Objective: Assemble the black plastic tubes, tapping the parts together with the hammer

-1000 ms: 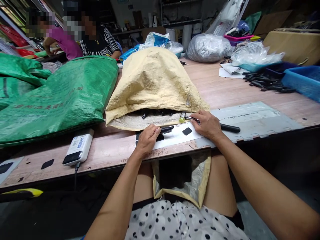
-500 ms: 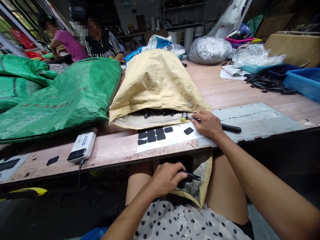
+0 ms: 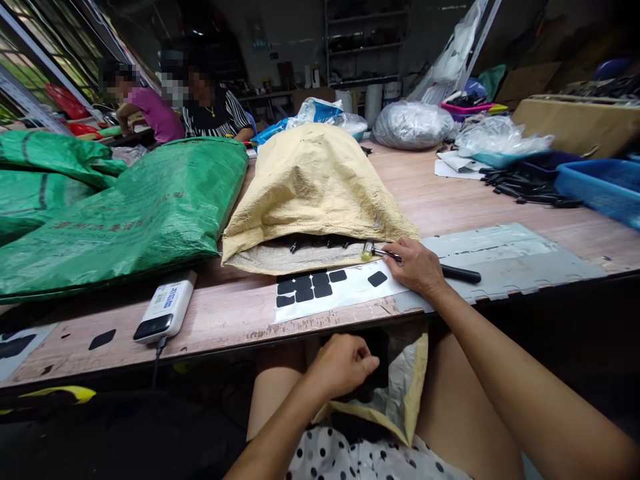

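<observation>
My right hand (image 3: 417, 267) rests at the table's front edge, its fingers closed on a small hammer (image 3: 460, 274) with a yellowish head and black handle. Just left of it lies the mouth of a large tan sack (image 3: 320, 193), with black pieces showing inside. Over my lap, my left hand (image 3: 347, 363) is curled above an open tan bag (image 3: 410, 393) with a silvery lining; no object shows in its fingers. A white sheet (image 3: 340, 302) with black rounded patches lies under the sack's edge.
Green sacks (image 3: 150, 207) cover the left of the table. A white power bank (image 3: 167, 307) with a cable sits near the front edge. Black parts (image 3: 530, 187) and a blue bin (image 3: 600, 190) are at the right. Two people sit at the back left.
The black piece that was in my left hand is gone from its fingers, which have curled in. My right hand keeps its hold on the hammer. The view has tilted up slightly.
</observation>
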The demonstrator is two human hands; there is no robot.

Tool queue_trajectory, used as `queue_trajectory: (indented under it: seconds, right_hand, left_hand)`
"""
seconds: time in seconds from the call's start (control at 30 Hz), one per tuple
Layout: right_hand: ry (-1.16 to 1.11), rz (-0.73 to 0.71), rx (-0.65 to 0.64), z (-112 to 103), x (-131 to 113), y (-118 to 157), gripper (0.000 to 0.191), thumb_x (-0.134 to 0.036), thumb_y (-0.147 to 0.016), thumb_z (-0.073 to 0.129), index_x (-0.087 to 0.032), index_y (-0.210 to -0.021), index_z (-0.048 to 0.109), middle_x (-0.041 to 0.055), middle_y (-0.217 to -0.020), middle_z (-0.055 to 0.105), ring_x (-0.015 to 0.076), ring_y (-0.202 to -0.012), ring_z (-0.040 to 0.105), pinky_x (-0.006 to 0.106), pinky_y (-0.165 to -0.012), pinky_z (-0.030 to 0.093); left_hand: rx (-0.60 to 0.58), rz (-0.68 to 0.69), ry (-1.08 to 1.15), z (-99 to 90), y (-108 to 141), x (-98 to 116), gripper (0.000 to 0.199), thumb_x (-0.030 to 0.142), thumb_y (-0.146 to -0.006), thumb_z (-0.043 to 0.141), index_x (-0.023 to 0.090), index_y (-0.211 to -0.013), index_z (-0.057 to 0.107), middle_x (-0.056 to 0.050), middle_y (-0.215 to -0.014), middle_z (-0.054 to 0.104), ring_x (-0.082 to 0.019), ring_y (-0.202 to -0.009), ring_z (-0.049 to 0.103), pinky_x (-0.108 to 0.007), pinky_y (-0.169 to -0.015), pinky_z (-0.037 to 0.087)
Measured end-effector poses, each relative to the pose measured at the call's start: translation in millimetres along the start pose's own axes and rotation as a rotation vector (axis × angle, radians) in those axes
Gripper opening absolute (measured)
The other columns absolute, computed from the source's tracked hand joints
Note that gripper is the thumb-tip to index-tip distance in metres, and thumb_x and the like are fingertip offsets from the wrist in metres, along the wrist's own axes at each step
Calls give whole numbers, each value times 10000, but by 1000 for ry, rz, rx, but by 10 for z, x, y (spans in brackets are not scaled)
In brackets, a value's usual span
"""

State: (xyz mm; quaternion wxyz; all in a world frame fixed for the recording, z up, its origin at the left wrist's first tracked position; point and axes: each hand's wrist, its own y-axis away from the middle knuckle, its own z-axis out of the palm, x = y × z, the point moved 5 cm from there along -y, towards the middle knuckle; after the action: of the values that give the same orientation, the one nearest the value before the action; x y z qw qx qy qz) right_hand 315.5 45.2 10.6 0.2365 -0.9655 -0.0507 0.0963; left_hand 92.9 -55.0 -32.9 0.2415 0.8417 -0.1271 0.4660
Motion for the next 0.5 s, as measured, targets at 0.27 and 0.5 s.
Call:
queue_trajectory:
  seconds: [0.27,0.5]
  right_hand:
    - [2,4,-17,11,-1,-3,218,-336,-903,579,-268,-1059,715,32,-973,666,210,-966,605,307,-771,436]
    - [-12,7,-21,-4,1,-6,225,-341,-907,568,-271,-1067,712,30,-974,673,208,-957,609,307,-762,442]
  left_hand:
    - [856,-47,-420,-1750,-686,385,239,362,-883,555,191,-918,718,-58,-849,725,-214,-819,662,-304,-748,484]
    - [763,-118,-575,-1837,-1083,180,236,395,-848,620,196,-925,721,-152,-1126,685,-329,-1013,636,-400,-791,476]
